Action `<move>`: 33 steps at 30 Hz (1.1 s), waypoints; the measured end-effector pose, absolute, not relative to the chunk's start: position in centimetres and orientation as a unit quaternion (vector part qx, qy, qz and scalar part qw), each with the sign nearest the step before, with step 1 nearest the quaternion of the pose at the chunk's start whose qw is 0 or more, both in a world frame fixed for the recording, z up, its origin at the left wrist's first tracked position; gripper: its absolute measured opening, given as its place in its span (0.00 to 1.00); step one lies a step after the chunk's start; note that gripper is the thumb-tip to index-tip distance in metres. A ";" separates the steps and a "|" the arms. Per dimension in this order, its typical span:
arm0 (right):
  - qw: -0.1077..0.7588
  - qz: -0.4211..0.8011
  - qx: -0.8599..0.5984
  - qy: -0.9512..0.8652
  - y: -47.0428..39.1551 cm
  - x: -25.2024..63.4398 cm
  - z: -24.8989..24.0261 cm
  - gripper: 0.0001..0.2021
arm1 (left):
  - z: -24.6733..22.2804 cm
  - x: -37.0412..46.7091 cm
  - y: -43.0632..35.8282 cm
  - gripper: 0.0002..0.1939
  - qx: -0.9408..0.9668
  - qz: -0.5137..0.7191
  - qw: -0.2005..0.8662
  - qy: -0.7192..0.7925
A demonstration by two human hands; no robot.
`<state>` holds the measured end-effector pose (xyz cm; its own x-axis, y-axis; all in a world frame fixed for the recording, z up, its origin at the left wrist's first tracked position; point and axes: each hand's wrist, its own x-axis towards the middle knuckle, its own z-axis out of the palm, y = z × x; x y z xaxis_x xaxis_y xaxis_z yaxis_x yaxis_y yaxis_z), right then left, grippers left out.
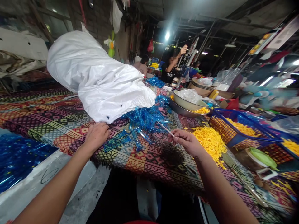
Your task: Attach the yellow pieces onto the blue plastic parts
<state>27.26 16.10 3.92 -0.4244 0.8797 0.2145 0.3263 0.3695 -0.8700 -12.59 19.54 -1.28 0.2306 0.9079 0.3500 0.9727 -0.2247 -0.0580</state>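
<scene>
A bulging white plastic sack (112,81) lies across the patterned cloth, its lower right end against a loose heap of clear blue plastic tubes (146,121). My left hand (97,135) is at the sack's bottom edge, fingers bent against it; the fingertips are partly hidden. Between thumb and fingers, my right hand (184,140) pinches a thin pale stick (164,128) that points toward the blue tubes. Below that hand sits a dark pile of tiny thin pieces (173,153). Beside it, to the right, is a heap of small yellow plastic pieces (209,141).
Blue baskets (243,127) of yellow pieces stand at right, near a green-lidded container (263,158). Stacked bowls (189,101) are behind the yellow heap. More blue pieces (23,155) fill a white-rimmed container at lower left. A co-worker (171,68) raises an arm in the background.
</scene>
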 end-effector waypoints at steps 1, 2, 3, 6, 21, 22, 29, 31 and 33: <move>0.372 0.395 -0.394 -0.742 15.9 27.3 4.0 0.12 | -1.3 -12.6 19.6 0.16 -0.774 -0.119 0.136 -0.607; 0.380 0.398 -0.387 -0.740 15.7 27.3 4.2 0.12 | -1.2 -12.6 19.6 0.16 -0.774 -0.117 0.138 -0.606; 0.378 0.400 -0.380 -0.743 15.4 27.2 4.4 0.12 | -1.2 -12.5 19.6 0.17 -0.775 -0.116 0.140 -0.606; 0.329 0.409 -0.363 -0.770 14.6 26.7 5.2 0.10 | -1.2 -12.5 19.6 0.17 -0.775 -0.115 0.141 -0.606; 0.357 0.344 -0.453 -0.741 14.5 27.8 5.3 0.12 | -1.0 -12.4 19.4 0.17 -0.773 -0.135 0.124 -0.607; 0.353 0.345 -0.453 -0.742 14.4 27.7 5.4 0.12 | -1.0 -12.4 19.4 0.16 -0.774 -0.134 0.124 -0.606; 0.379 0.350 -0.487 -0.705 14.8 27.7 5.1 0.12 | -1.0 -12.5 19.3 0.16 -0.771 -0.132 0.132 -0.608; 0.414 0.351 -0.493 -0.680 14.7 27.6 5.3 0.12 | -1.0 -12.4 19.3 0.16 -0.771 -0.130 0.129 -0.610; 0.436 0.356 -0.477 -0.675 14.5 27.5 5.9 0.12 | -1.0 -12.5 19.3 0.16 -0.773 -0.127 0.127 -0.608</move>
